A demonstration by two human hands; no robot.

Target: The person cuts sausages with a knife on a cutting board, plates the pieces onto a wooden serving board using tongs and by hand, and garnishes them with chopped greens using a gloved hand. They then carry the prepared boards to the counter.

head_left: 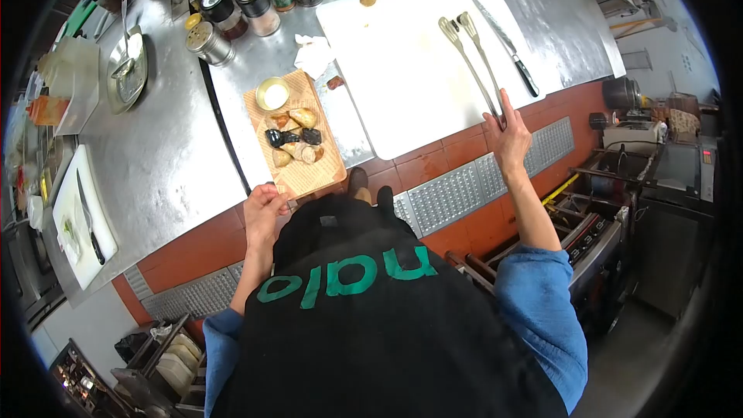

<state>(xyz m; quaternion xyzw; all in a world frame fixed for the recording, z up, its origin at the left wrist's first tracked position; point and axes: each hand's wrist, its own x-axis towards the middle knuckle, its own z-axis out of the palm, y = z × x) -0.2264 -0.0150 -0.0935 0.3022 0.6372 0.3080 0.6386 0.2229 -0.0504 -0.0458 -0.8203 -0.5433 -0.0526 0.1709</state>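
My right hand (511, 139) is closed around the handle end of metal tongs (467, 56), whose tips rest over a large white cutting board (418, 77). Beside the tongs lies a black-handled knife (507, 45). My left hand (263, 213) has its fingers pinched together at the near left corner of a serving board (333, 174) lined with printed paper; whatever is between them is hidden. On that board sit browned food pieces (303, 118), dark glossy pieces (292, 138) and a small round cup of white sauce (272, 94).
Spice jars (255, 8) line the back of the steel counter (170, 147). A crumpled white napkin (313, 56) lies between the boards. At left are an oval metal dish (128, 70) with a spoon and another cutting board (73, 217) with a knife.
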